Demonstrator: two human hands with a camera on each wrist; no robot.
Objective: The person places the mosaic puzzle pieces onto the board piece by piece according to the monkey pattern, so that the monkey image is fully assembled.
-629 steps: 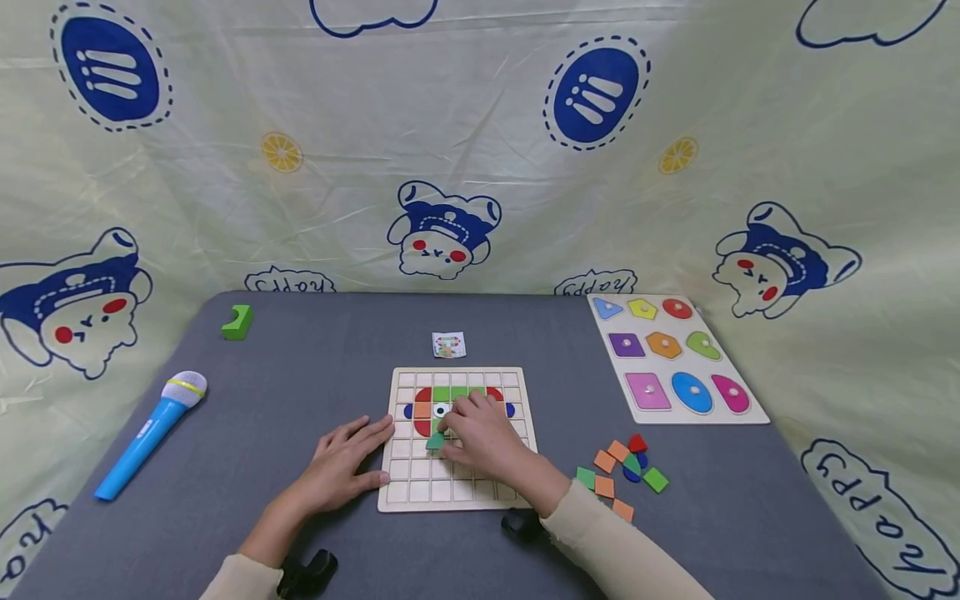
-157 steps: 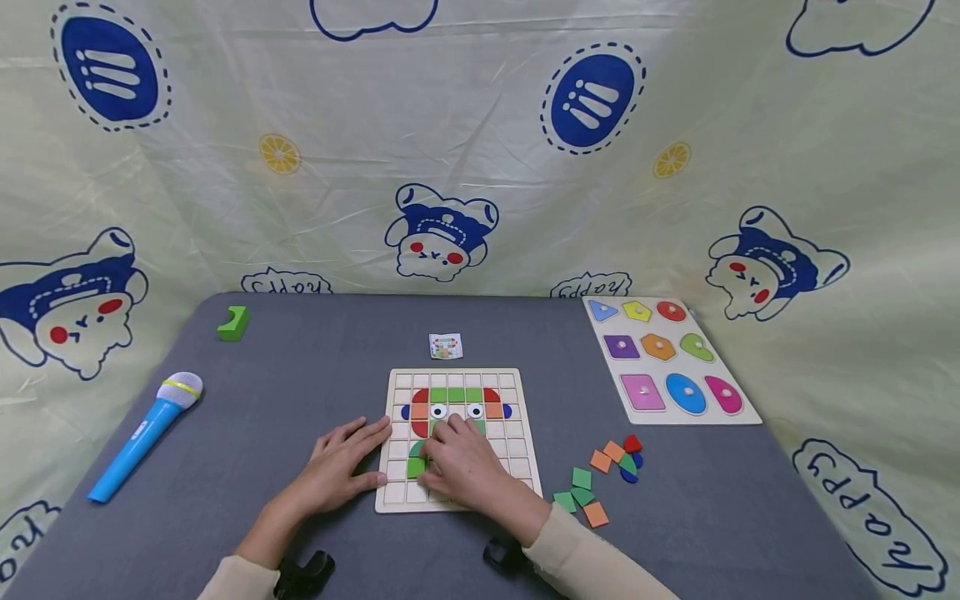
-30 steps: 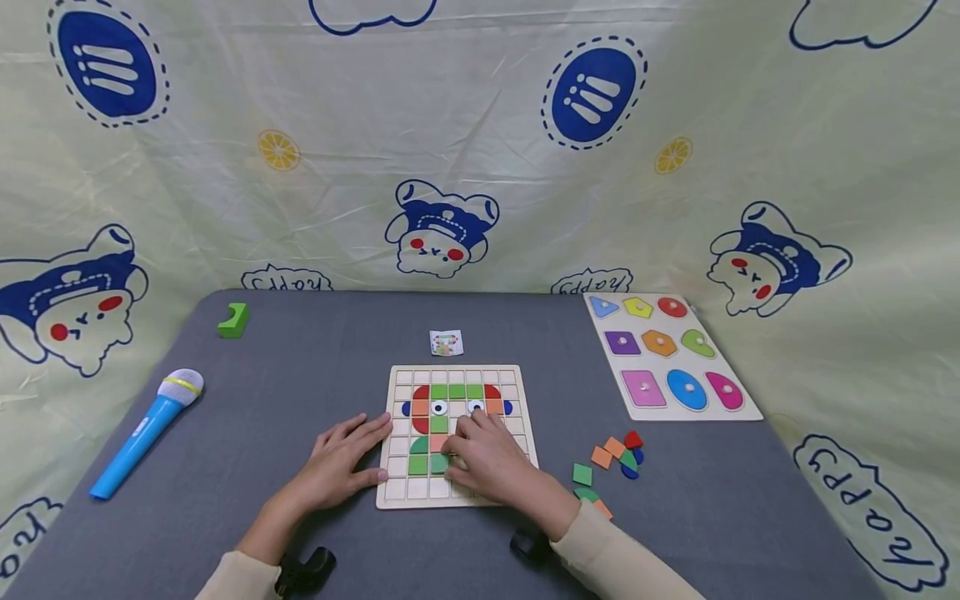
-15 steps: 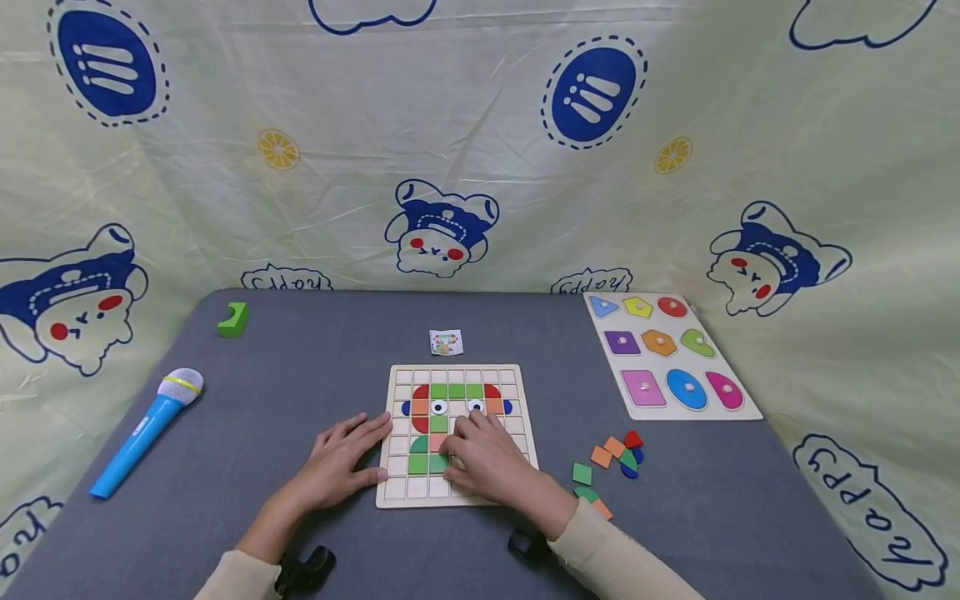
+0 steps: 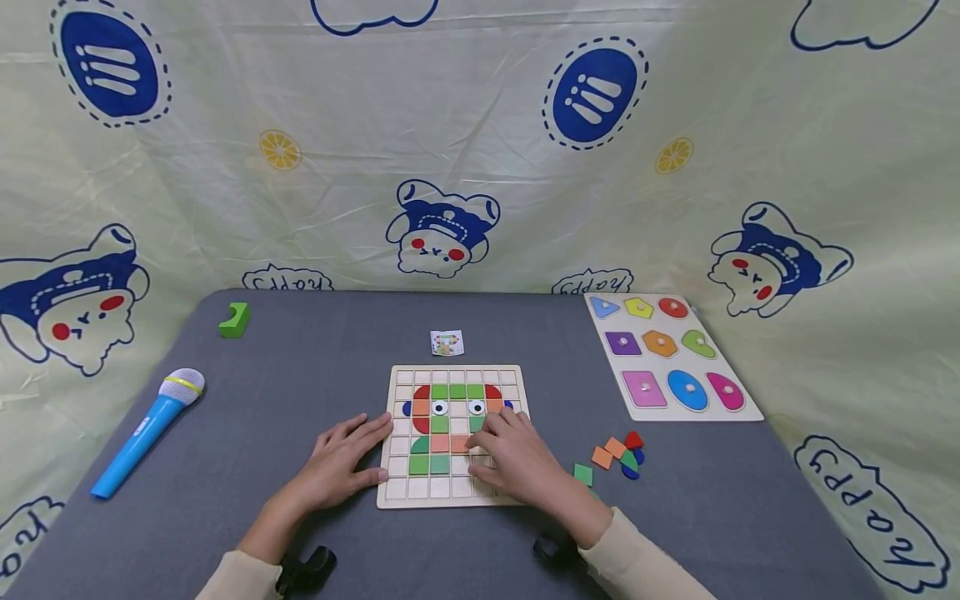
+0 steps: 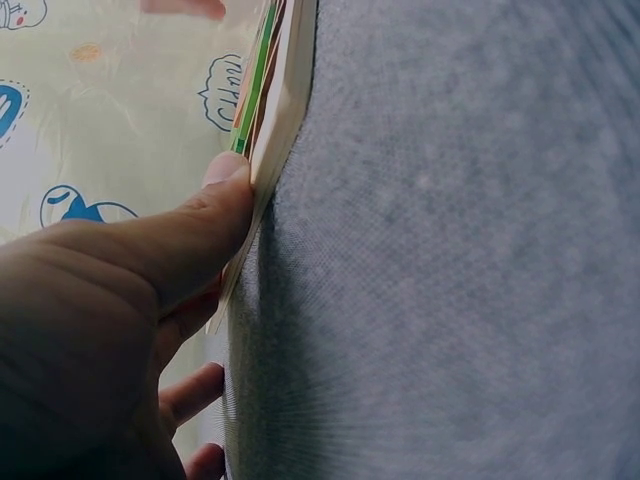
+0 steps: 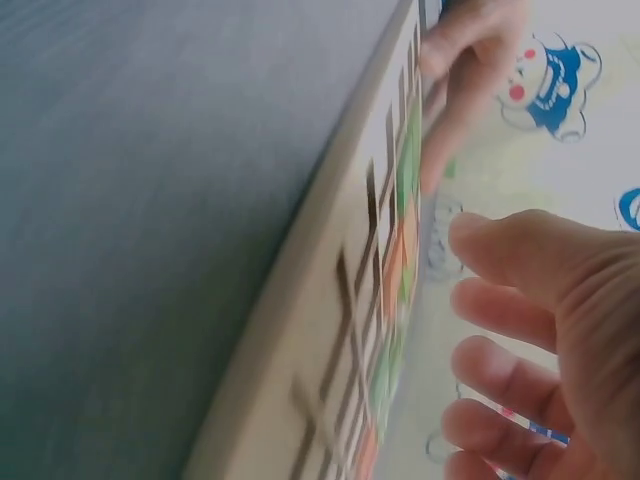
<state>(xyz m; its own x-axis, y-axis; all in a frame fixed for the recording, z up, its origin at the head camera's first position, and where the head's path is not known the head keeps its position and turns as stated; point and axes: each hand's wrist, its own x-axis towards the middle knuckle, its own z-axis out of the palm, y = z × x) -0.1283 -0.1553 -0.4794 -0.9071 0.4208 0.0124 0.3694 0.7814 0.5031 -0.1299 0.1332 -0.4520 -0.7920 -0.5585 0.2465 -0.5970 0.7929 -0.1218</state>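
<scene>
A wooden grid board (image 5: 405, 492) lies on the table, with red, orange, green and blue pieces and two eye pieces set in its cells. My left hand (image 5: 341, 467) rests at the board's left edge; in the left wrist view its thumb (image 6: 228, 168) lies against the rim. My right hand (image 5: 521, 458) hovers over the board's right half. In the right wrist view its fingers (image 7: 490, 365) are loosely bent, with nothing between them. Just left of its fingertips sits an orange square (image 5: 459, 443), beside another orange square (image 5: 439, 443). Green pieces (image 5: 418, 465) fill cells below.
Loose pieces (image 5: 602, 457) lie right of the board. A small picture card (image 5: 447, 342) is behind it. A shape puzzle (image 5: 637, 412) stands at the back right. At the left are a blue toy microphone (image 5: 146, 437) and a green block (image 5: 235, 320).
My right hand has shifted right, uncovering the second orange square and the right green piece. Over the longer span, orange and green pieces were added below the eyes. The left hand stays.
</scene>
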